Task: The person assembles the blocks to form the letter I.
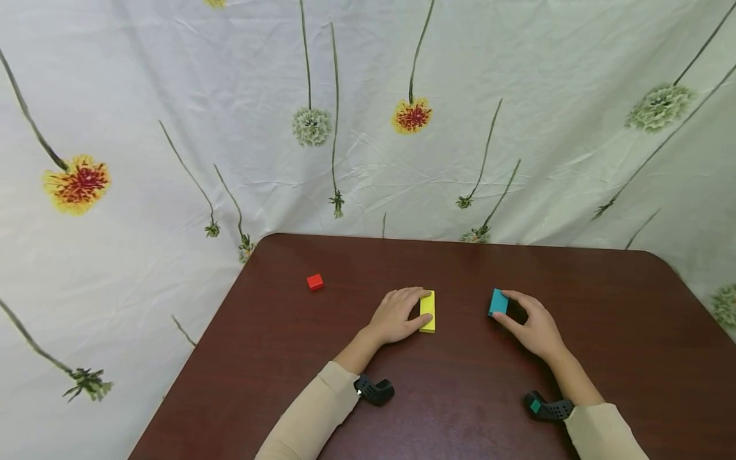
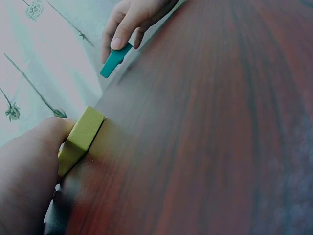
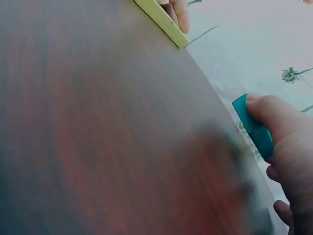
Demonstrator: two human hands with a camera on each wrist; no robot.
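Left hand (image 1: 395,317) fingers clamped on yellow block (image 1: 428,311); right hand (image 1: 531,326), at 3 o'clock, pinches teal block (image 1: 498,302). Red cube (image 1: 314,282) at 10 o'clock.

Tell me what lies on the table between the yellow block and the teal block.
Nothing: in the head view, only bare dark wooden table separates the long yellow rectangular block, held by the left hand, from the small teal block, held by the right hand.

no readable text, labels, brands, numbers or signs in any view
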